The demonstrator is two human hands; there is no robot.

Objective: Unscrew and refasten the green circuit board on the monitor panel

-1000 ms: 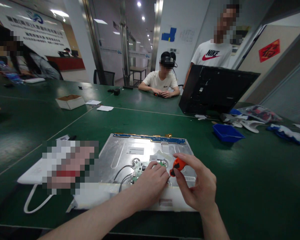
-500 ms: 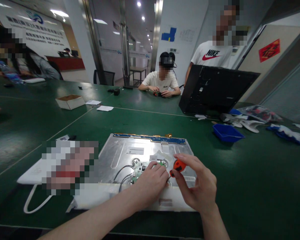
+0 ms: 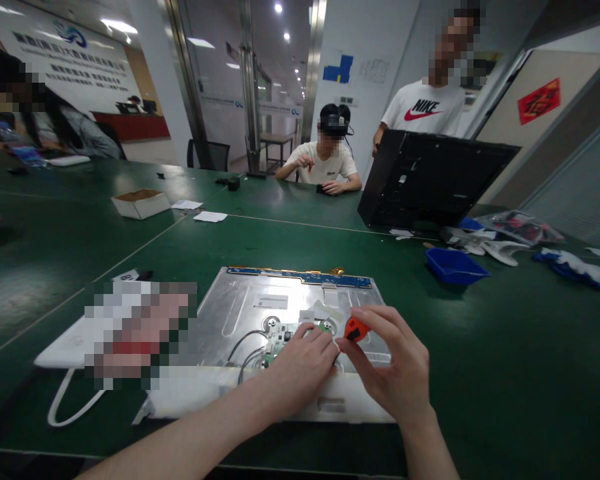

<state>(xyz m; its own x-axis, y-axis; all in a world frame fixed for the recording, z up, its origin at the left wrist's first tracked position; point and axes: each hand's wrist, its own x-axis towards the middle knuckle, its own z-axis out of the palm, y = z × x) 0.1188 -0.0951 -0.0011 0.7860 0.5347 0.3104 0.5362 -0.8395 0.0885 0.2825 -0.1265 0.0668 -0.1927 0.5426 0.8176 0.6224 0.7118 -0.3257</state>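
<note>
A flat display panel (image 3: 240,307) lies metal side up before me, a blue circuit strip (image 3: 280,273) along its far edge. On its middle sits a green circuit board (image 3: 279,337) with black cables (image 3: 243,343) leaving its left side. My right hand (image 3: 397,363) pinches the orange-and-black handle of a screwdriver (image 3: 356,329) between thumb and fingers. The tool tilts down towards the board, its tip hidden. My left hand (image 3: 305,363) rests over the board's right part, fingers curled together by the screwdriver's lower end; whatever they hold is hidden.
Left of the panel lies a white, partly blurred object (image 3: 65,343) with a looped strap. A blue tray (image 3: 455,265), gloves (image 3: 575,265) and a large black screen (image 3: 430,180) are to the right. A carton (image 3: 140,203) stands far left. Other people are around the table.
My right hand has turned the screwdriver handle slightly, its fingers shifting on it. My left hand stays in place. Across the table, a seated person's hand has risen with an orange tool.
</note>
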